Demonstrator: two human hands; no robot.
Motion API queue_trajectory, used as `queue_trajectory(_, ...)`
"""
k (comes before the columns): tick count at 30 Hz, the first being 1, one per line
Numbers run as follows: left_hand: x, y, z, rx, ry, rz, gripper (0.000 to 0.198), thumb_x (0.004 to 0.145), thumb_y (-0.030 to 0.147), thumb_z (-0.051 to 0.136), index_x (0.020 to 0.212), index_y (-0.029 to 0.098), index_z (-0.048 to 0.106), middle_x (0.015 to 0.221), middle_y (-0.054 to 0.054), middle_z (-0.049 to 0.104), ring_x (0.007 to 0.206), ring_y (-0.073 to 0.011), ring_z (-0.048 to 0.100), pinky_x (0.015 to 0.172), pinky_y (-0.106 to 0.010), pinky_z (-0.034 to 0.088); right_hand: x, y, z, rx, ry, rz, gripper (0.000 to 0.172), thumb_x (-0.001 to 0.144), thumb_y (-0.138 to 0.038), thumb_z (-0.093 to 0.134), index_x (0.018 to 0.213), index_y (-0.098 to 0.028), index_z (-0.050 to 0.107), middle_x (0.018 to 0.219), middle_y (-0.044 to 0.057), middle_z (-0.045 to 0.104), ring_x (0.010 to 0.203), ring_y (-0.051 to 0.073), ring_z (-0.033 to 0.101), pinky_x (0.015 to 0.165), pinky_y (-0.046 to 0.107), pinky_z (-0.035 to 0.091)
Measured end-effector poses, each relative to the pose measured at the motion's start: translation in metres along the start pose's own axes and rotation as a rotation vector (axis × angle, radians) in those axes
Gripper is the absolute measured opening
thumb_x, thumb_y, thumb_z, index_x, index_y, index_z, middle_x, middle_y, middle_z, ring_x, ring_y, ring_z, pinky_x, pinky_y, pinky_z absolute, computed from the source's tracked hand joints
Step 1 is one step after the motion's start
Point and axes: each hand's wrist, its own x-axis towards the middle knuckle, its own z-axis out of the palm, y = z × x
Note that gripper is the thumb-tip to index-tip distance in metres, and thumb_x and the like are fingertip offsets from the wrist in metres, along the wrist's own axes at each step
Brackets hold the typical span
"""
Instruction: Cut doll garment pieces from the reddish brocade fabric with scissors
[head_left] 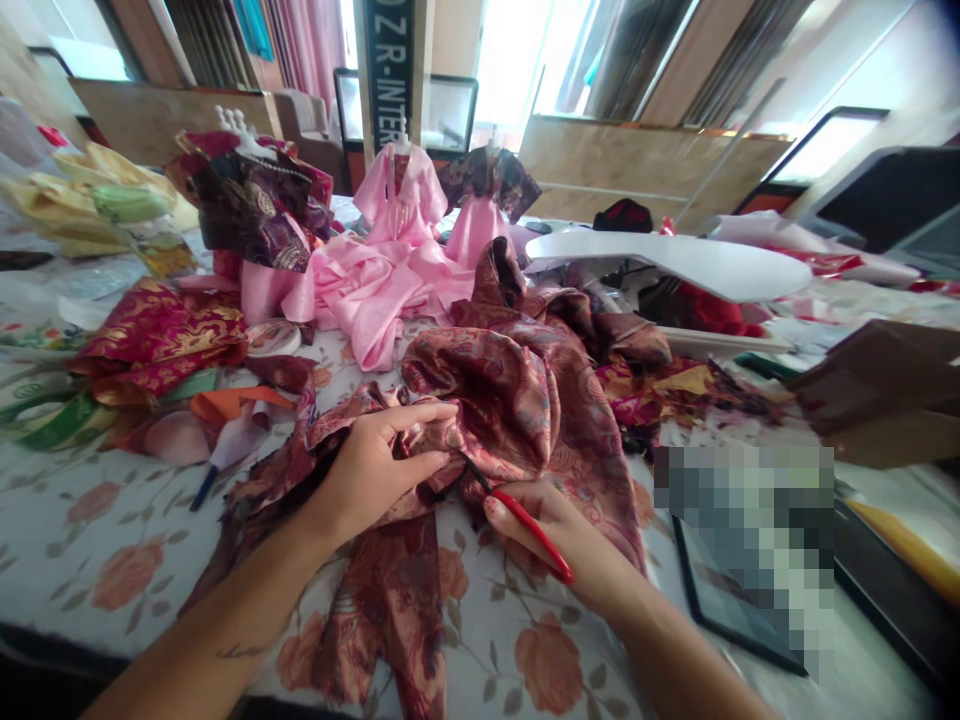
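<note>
A crumpled brown-red brocade garment (517, 400) lies across the middle of the table. My left hand (375, 465) rests on its folds, fingers stretched out and pressing the cloth down. My right hand (559, 535) is closed round red-handled scissors (525, 525), whose dark tip points up-left into the fabric next to my left fingers. Part of the garment hangs toward the table's near edge (390, 610).
A floral tablecloth (112, 540) covers the table. Pink doll dresses (397, 240) and a dark brocade dress (247, 210) stand at the back. Gold-red fabric scraps (157, 340) lie left. A white board (675, 260) sits at right, a dark frame (720, 620) near right.
</note>
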Motion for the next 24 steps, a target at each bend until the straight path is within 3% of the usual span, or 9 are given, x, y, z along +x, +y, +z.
queue_trajectory(12, -0.0004, 0.0026, -0.0001, -0.007, -0.042, -0.005, 0.039, 0.073, 0.012, 0.066, 0.112, 0.018, 0.067, 0.119, -0.003, 0.068, 0.117, -0.0183, 0.058, 0.104, -0.027, 0.043, 0.0017, -0.0004, 0.0002, -0.001, -0.018, 0.019, 0.055, 0.076, -0.069, 0.055, 0.058, -0.018, 0.043, 0.042, -0.009, 0.034, 0.038, 0.004, 0.024, 0.038, 0.022, 0.013)
queue_trajectory(24, 0.0001, -0.0009, 0.0006, -0.026, -0.026, -0.015, 0.039, 0.073, 0.014, 0.067, 0.112, 0.017, 0.066, 0.12, -0.004, 0.067, 0.118, -0.018, 0.058, 0.105, -0.027, 0.041, -0.0009, -0.0015, 0.0019, 0.025, 0.011, 0.007, 0.058, 0.074, -0.07, 0.056, 0.053, -0.02, 0.035, 0.043, -0.009, 0.027, 0.039, 0.004, 0.019, 0.039, 0.024, 0.008)
